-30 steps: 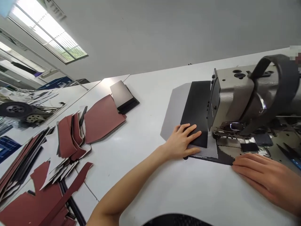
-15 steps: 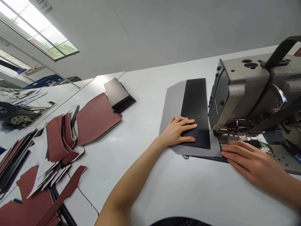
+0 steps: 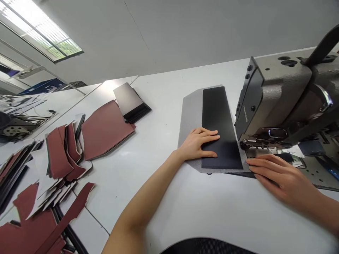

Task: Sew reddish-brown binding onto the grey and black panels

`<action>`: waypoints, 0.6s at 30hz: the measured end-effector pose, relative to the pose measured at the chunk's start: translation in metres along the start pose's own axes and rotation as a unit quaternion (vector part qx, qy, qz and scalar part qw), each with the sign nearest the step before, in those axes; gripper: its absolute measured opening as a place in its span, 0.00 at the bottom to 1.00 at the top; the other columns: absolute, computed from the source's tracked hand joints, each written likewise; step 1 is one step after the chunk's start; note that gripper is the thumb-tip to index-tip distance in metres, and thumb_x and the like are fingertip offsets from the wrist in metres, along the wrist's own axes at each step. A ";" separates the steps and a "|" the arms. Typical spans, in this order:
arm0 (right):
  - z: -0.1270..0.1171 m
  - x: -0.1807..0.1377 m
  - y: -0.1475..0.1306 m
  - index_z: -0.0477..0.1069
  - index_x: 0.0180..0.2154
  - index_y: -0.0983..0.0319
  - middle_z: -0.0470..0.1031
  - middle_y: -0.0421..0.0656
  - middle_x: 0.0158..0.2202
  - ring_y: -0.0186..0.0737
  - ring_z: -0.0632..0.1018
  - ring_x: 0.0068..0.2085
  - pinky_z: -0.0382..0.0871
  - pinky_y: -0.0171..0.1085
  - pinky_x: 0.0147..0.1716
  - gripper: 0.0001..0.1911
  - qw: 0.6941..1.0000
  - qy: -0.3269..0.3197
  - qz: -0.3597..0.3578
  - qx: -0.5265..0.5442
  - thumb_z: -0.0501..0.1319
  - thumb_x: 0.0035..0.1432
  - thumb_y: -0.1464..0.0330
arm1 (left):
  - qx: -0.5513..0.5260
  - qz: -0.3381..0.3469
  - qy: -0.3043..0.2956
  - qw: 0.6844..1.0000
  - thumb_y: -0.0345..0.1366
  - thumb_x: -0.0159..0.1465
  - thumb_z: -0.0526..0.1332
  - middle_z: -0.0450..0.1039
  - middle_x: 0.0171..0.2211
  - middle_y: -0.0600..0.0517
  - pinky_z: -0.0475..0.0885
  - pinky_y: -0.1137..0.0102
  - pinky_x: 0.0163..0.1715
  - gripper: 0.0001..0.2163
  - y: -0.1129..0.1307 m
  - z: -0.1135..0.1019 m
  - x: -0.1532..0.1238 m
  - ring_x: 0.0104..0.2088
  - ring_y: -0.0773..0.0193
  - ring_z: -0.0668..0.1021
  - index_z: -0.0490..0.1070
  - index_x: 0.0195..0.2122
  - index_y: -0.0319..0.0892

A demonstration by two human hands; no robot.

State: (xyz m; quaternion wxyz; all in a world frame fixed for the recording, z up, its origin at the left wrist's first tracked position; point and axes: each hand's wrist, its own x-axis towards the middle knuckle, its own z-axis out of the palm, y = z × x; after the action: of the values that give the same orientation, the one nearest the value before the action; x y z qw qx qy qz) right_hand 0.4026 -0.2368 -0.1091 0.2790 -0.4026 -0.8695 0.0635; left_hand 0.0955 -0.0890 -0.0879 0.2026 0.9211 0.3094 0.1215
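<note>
A long black panel [image 3: 219,123] lies on a grey mesh backing [image 3: 192,118], its long edge running beside the sewing machine's presser foot [image 3: 261,138]. My left hand [image 3: 197,144] rests flat on the panel and the mesh, fingers spread, gripping nothing. My right hand [image 3: 279,174] lies flat, fingers together, on a dark layer under the mesh, just in front of the foot. Whether the panel's edge passes under the foot is hidden.
A grey industrial sewing machine [image 3: 275,91] fills the right side over a perforated metal plate [image 3: 315,176]. A white table [image 3: 185,211] carries maroon leather cut pieces [image 3: 104,130] and a black stack [image 3: 128,100] at left.
The view has swung, bringing more of the machine into frame. The panel and mesh now lie closer along the presser foot, and both hands stay flat on the work.
</note>
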 end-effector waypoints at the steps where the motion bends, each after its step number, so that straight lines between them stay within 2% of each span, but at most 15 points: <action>1: 0.000 0.000 0.000 0.74 0.53 0.59 0.77 0.41 0.53 0.44 0.74 0.54 0.72 0.44 0.54 0.14 1.000 0.002 0.003 0.001 0.57 0.70 0.73 | 0.016 -0.006 0.002 1.000 0.53 0.68 0.62 0.67 0.67 0.55 0.62 0.55 0.64 0.24 0.002 0.001 0.000 0.64 0.53 0.69 0.70 0.63 0.53; 3: 0.000 0.000 0.000 0.74 0.54 0.58 0.78 0.40 0.52 0.44 0.75 0.54 0.72 0.45 0.53 0.14 1.000 0.008 0.010 0.002 0.57 0.70 0.72 | 0.048 -0.027 0.012 0.998 0.53 0.70 0.59 0.65 0.68 0.56 0.59 0.54 0.65 0.23 0.006 0.002 0.001 0.66 0.52 0.66 0.69 0.63 0.54; 6: 0.000 0.002 -0.002 0.75 0.53 0.57 0.79 0.40 0.51 0.45 0.76 0.52 0.74 0.45 0.52 0.14 1.000 0.015 0.019 0.005 0.57 0.70 0.71 | 0.077 -0.058 0.033 0.995 0.57 0.66 0.63 0.64 0.68 0.54 0.53 0.51 0.69 0.29 0.009 0.005 0.002 0.70 0.49 0.61 0.68 0.65 0.53; 8: -0.001 0.007 -0.004 0.75 0.52 0.57 0.80 0.40 0.49 0.44 0.77 0.50 0.74 0.44 0.51 0.13 1.000 0.022 0.016 0.002 0.57 0.70 0.70 | 0.082 -0.066 0.046 0.993 0.58 0.63 0.65 0.67 0.67 0.53 0.54 0.51 0.69 0.31 0.010 0.007 0.002 0.69 0.48 0.63 0.69 0.64 0.52; 12: 0.000 0.025 -0.005 0.76 0.47 0.59 0.79 0.41 0.41 0.39 0.78 0.42 0.75 0.40 0.44 0.10 0.998 0.024 -0.027 -0.043 0.57 0.70 0.73 | 0.091 -0.068 0.076 0.991 0.56 0.67 0.62 0.71 0.64 0.52 0.58 0.52 0.66 0.25 0.009 0.009 0.002 0.64 0.50 0.68 0.72 0.61 0.50; 15: 0.005 0.036 -0.002 0.77 0.43 0.59 0.76 0.40 0.34 0.36 0.77 0.36 0.73 0.37 0.36 0.12 0.998 0.010 -0.033 -0.060 0.55 0.71 0.73 | 0.086 -0.077 0.079 0.990 0.50 0.72 0.58 0.69 0.65 0.53 0.56 0.51 0.68 0.21 0.008 0.010 0.001 0.66 0.52 0.67 0.70 0.63 0.50; 18: 0.008 0.039 0.001 0.78 0.43 0.58 0.75 0.40 0.34 0.35 0.77 0.35 0.73 0.36 0.37 0.14 1.000 0.006 -0.012 -0.028 0.53 0.73 0.71 | 0.061 -0.079 0.070 0.993 0.47 0.72 0.59 0.68 0.66 0.54 0.59 0.53 0.67 0.20 0.005 0.008 0.001 0.68 0.53 0.64 0.70 0.63 0.50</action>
State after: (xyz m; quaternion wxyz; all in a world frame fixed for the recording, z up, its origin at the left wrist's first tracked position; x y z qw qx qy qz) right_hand 0.3790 -0.2067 -0.0997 0.2738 -0.4005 -0.8738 0.0330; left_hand 0.1013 -0.0946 -0.0923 0.1327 0.8939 0.4010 0.1499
